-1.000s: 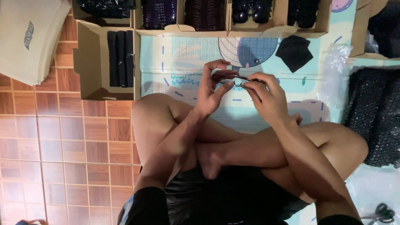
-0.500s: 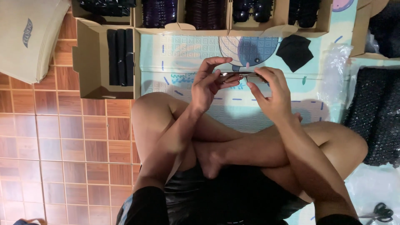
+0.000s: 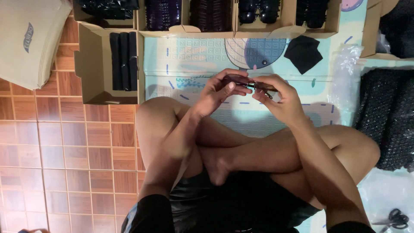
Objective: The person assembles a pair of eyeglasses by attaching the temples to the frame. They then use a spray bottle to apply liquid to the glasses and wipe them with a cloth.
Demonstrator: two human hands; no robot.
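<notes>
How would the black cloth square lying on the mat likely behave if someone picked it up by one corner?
The black cloth square lies flat with soft, uneven edges, so it would probably droop and fold rather than hold its shape. It looks thin, so likely very light. Pushed across the foam mat, it would probably bunch up rather than slide.

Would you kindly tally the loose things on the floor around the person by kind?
Dark glasses held by left hand and right hand: 1
Black cloth pouch on the mat: 1
Scissors: 1
Beige bag: 1
Total: 4
</notes>
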